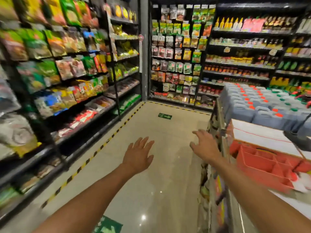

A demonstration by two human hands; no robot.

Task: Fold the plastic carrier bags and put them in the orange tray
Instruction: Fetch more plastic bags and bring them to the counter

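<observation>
**Tray (259, 176) lying on counter (249, 130) at right, nothing being held**

Packets (50, 64) are being displayed on dark shelves (70, 105) along the left side, blurred. Tape (101, 147) striped yellow and black is running along the foot of those shelves on the pale floor (161, 182). The left hand (138, 155) is being held out above the floor, palm down, with fingers straight and slightly spread and nothing in its grasp. Beyond it, a green arrow sticker (165, 116) is lying flat on the floor, well apart from both hands. The right hand (204, 145) is being stretched forward with fingers loosely spread and a little bent, likewise empty; it is hanging just beside the near edge of a rack (212, 174) of blurred goods, and whether it is touching that rack cannot be told. Further right, jugs (262, 106) with red and green caps are being stacked in rows behind the white counter. The orange tray is sitting on the counter, its inside being split by dividers into several compartments. A white thing (303, 183) is lying against the tray's right end at the picture's edge; it is too blurred for it to be told whether it is a bag.
</observation>
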